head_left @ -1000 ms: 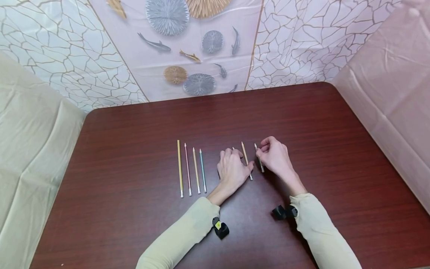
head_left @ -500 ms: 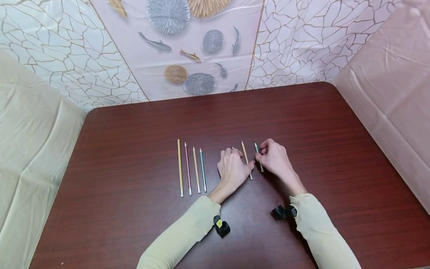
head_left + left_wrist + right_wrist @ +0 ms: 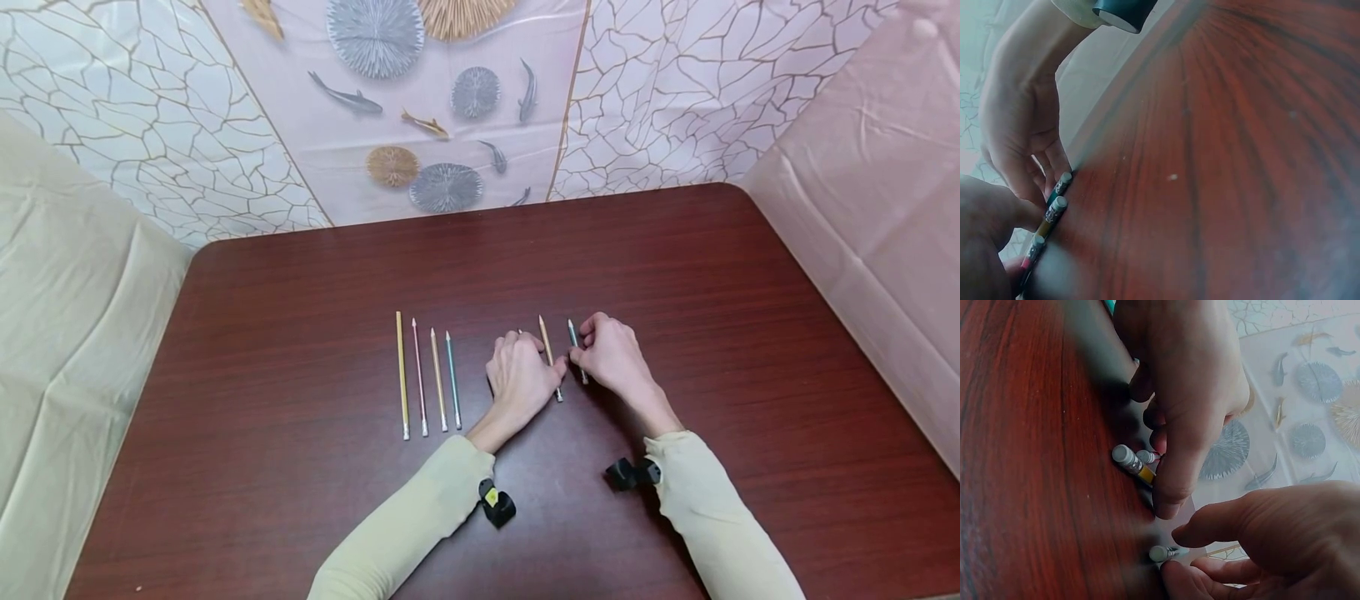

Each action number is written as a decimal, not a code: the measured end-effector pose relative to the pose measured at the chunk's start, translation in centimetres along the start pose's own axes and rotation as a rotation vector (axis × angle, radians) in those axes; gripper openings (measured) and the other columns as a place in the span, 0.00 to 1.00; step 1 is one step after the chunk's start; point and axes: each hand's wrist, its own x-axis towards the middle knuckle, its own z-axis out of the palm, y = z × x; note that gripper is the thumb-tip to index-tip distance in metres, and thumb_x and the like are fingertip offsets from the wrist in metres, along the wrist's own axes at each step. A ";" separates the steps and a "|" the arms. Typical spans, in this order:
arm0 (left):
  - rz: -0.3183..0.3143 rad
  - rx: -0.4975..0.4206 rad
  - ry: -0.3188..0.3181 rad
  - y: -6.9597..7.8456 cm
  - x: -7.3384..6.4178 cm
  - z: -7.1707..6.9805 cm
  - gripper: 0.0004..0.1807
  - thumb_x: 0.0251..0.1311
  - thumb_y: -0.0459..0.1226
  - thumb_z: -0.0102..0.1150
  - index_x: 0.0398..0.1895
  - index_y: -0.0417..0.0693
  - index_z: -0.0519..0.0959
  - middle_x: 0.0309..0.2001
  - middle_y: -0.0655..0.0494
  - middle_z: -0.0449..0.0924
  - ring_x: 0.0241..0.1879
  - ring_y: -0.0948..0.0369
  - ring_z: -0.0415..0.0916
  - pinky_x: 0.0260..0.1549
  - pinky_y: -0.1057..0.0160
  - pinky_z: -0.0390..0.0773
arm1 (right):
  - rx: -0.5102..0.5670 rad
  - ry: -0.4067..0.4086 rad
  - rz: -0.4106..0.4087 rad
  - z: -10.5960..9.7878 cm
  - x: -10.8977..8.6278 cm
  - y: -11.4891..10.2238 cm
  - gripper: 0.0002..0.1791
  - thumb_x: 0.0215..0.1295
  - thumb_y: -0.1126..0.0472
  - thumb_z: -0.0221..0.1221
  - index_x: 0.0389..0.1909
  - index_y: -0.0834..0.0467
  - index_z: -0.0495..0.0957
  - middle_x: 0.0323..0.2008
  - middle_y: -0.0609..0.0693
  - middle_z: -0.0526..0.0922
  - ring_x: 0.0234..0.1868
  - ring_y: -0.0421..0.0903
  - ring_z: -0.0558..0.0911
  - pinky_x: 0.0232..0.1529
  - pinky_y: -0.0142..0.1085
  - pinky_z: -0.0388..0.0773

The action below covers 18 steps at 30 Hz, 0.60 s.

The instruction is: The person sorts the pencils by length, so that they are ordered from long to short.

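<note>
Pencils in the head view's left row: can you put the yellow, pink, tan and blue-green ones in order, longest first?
1. Yellow pencil
2. Pink pencil
3. Tan pencil and blue-green pencil look too alike to rank

Left hand (image 3: 1179, 394) at top, fingers bent, thumb tip right by yellow pencil (image 3: 1134, 465), eraser end showing. Second pencil (image 3: 1146, 456) just behind it, mostly hidden. Right hand (image 3: 1291, 534) lower right, thumb and finger either side of third pencil (image 3: 1163, 553), whitish eraser. Wood-grain counter (image 3: 1029, 462) at left, fish-print cloth (image 3: 1297, 462) behind.
</note>
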 end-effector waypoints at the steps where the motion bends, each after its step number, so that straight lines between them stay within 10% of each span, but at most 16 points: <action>1: 0.003 -0.001 0.003 0.0 0.0 0.0 0.17 0.47 0.51 0.74 0.32 0.51 0.83 0.31 0.56 0.78 0.37 0.55 0.76 0.30 0.56 0.77 | -0.003 -0.002 0.001 0.0 0.0 0.0 0.15 0.52 0.66 0.65 0.39 0.68 0.76 0.32 0.57 0.81 0.35 0.57 0.80 0.41 0.49 0.74; 13: 0.004 -0.036 0.000 0.3 0.2 -0.1 0.13 0.48 0.47 0.73 0.31 0.48 0.85 0.29 0.56 0.82 0.30 0.53 0.82 0.26 0.55 0.77 | -0.061 -0.011 0.007 -0.1 0.0 -0.2 0.13 0.49 0.67 0.65 0.36 0.67 0.77 0.29 0.55 0.81 0.32 0.56 0.80 0.38 0.51 0.76; 18: 0.018 0.002 -0.017 0.5 0.5 -0.4 0.12 0.47 0.43 0.70 0.16 0.52 0.77 0.19 0.57 0.76 0.23 0.52 0.80 0.19 0.54 0.74 | -0.085 -0.006 0.025 0.2 -0.1 -0.3 0.14 0.50 0.65 0.65 0.36 0.68 0.77 0.26 0.54 0.81 0.33 0.59 0.81 0.39 0.54 0.76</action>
